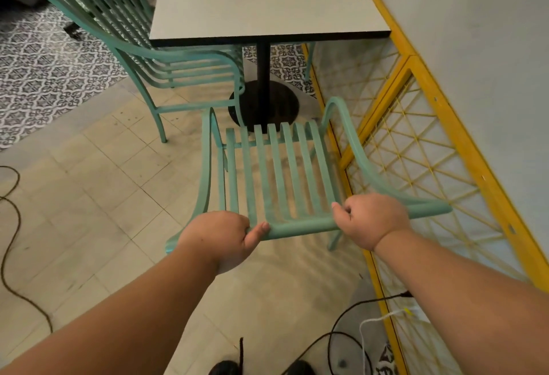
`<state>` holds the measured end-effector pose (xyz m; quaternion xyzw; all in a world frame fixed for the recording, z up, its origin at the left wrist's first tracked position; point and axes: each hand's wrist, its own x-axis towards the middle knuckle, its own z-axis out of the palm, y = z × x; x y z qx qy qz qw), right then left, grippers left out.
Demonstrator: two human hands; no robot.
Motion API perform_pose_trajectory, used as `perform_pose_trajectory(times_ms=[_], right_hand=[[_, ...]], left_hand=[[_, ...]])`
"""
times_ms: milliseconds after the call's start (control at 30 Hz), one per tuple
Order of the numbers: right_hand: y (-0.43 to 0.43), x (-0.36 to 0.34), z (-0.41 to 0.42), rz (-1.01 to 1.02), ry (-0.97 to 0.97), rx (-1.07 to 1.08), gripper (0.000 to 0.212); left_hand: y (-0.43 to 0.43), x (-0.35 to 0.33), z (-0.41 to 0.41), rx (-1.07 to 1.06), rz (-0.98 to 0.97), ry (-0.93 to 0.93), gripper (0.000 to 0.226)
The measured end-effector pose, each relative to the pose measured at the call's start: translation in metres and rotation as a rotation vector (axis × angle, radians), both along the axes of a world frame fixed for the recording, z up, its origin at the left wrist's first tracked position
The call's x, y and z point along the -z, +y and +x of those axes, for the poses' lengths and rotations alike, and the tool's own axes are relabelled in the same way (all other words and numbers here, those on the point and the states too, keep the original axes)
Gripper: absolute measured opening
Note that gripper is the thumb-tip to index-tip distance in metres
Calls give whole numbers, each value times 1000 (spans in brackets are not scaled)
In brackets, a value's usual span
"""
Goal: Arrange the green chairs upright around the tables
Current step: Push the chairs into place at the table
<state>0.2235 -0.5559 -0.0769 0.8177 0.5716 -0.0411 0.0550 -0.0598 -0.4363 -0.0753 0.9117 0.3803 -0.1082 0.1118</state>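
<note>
On the pale tiled floor (104,196), just short of the table (267,3), the green chair (279,172) faces the table's end, its top rail (300,226) lying crosswise before the person, left hand (219,235) and right hand (371,217) each curled round it, so the table lies straight ahead.

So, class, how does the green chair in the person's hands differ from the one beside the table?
The held chair is gripped by the left hand and right hand; the side chair is untouched. The held chair is at the table end; the side chair along its left side. Both are green and slatted.
</note>
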Motion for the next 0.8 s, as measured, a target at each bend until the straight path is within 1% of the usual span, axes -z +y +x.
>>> perform_pose_trajectory(times_ms=[133, 267, 367, 467, 633, 800], right_hand=[[24, 0, 9, 12, -18, -5, 76], [45, 3, 22, 30, 0, -1, 75], [60, 4, 28, 44, 2, -7, 75], [69, 7, 32, 39, -42, -26, 76], [78, 7, 39, 41, -37, -12, 74], [97, -1, 52, 49, -28, 17, 75]], left_hand=[[25, 1, 11, -7, 34, -27, 93], [47, 4, 23, -24, 59, -39, 90], [63, 5, 32, -21, 70, -37, 92], [72, 9, 35, -15, 81, -40, 95], [82, 9, 41, -10, 71, -39, 95], [99, 2, 57, 17, 50, -73, 86]])
